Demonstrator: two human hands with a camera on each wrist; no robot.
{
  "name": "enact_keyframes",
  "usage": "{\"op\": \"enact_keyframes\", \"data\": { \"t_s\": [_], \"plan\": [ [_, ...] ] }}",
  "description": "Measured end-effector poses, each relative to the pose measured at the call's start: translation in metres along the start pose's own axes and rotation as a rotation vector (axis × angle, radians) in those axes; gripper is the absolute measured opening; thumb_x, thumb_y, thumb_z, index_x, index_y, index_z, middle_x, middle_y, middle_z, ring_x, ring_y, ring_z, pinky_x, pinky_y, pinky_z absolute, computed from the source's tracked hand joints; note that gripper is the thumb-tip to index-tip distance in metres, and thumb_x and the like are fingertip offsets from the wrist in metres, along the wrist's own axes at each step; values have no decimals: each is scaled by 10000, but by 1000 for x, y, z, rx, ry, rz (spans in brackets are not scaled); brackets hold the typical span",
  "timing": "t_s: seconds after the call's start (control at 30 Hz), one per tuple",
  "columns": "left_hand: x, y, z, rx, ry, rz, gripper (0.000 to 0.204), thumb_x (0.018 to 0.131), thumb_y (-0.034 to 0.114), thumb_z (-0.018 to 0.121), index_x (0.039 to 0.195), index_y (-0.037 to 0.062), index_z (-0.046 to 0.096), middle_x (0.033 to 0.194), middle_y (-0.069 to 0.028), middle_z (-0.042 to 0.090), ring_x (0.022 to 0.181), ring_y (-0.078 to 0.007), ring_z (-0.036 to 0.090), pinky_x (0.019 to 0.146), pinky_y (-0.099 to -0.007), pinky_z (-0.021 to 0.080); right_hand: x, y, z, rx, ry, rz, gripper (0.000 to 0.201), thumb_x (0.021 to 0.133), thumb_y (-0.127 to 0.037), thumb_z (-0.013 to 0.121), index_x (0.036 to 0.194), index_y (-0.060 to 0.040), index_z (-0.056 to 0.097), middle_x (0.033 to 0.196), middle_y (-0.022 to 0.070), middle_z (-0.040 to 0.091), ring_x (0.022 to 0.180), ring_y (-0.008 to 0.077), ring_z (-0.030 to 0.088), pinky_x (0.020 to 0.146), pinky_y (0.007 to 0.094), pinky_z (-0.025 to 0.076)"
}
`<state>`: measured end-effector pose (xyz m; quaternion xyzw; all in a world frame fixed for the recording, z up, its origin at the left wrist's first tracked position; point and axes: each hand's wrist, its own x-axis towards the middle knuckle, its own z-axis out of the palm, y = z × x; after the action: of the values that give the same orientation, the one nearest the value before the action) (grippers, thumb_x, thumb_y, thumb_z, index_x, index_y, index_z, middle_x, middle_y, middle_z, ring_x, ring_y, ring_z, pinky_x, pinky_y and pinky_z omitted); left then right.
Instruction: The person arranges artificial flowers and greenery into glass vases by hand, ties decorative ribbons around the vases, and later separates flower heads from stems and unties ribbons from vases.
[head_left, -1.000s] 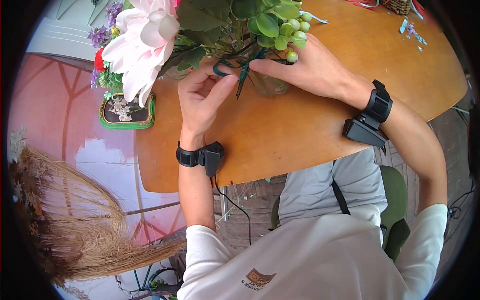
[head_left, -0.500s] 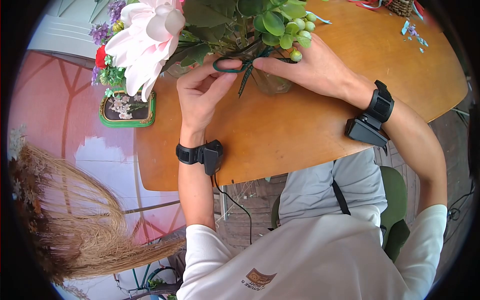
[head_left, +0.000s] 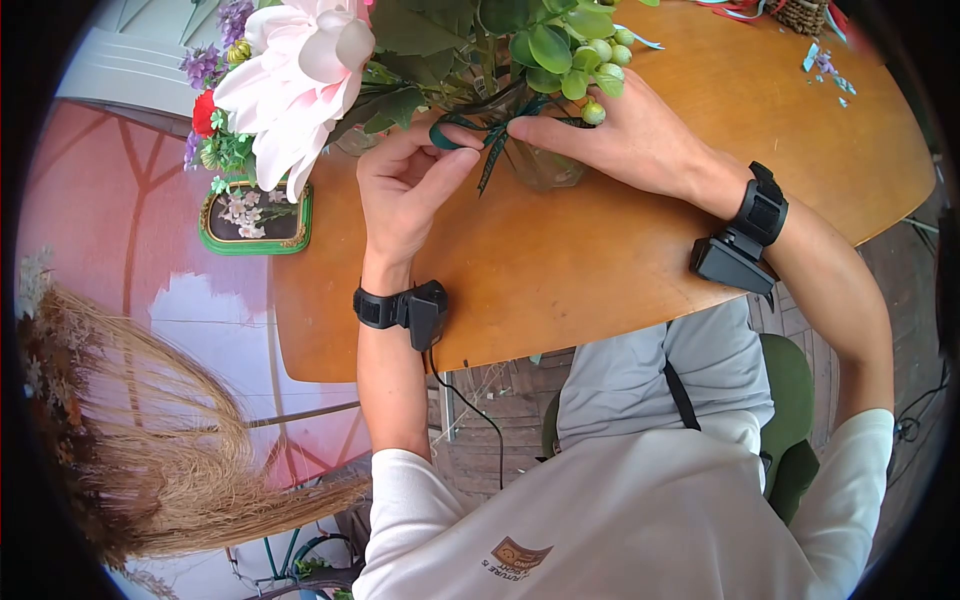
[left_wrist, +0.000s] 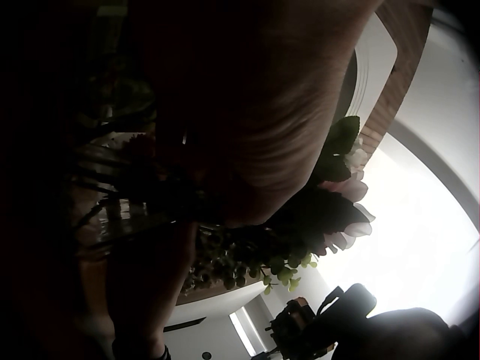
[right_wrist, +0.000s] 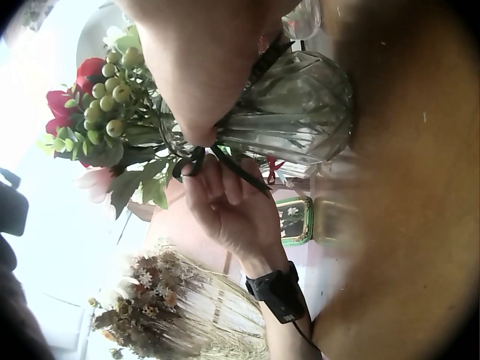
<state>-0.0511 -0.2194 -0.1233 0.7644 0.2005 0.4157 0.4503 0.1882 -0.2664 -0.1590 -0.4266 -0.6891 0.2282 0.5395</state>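
Fingers (head_left: 403,150) of the left hand (head_left: 402,192) are seen in the head view nearly closed, a loop of dark green ribbon (head_left: 490,162) being held between index and thumb; the ribbon's knot, beside the glass vase (head_left: 548,172), is gripped at the right hand's (head_left: 632,145) thumb, the other right fingers being mostly hidden. Wooden surface is left between both hands and the table's (head_left: 560,265) near edge, while upward room is limited by leaves (head_left: 410,35). Both forearms are angled inward, the right elbow bent wide. In the left wrist view, finger detail is lost in darkness. In the right wrist view, the left palm is shown with fingers curled toward the knot.
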Motion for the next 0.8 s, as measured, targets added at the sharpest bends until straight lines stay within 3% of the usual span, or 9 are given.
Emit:
{"op": "enact_keyframes", "data": {
  "t_s": [0.53, 0.8],
  "plan": [
    [3, -11, -12, -106, -28, -14, 168, 940, 159, 701, 937, -8, 686, 821, -48, 617, 660, -117, 471, 609, -284, 391, 1, 4, 1, -32, 34, -47, 577, 841, -452, 758, 1046, 77, 653, 851, 204, 688, 753, 315, 648, 712, 413, 524],
    [5, -19, -17, -410, -149, -90, 237, 969, 250, 687, 956, 18, 641, 770, 1, 545, 659, -104, 411, 612, -278, 335, 1, 5, 3, 17, 51, -77, 571, 848, -430, 761, 1063, 86, 643, 908, 208, 707, 795, 292, 671, 750, 400, 539]
  ]
}}
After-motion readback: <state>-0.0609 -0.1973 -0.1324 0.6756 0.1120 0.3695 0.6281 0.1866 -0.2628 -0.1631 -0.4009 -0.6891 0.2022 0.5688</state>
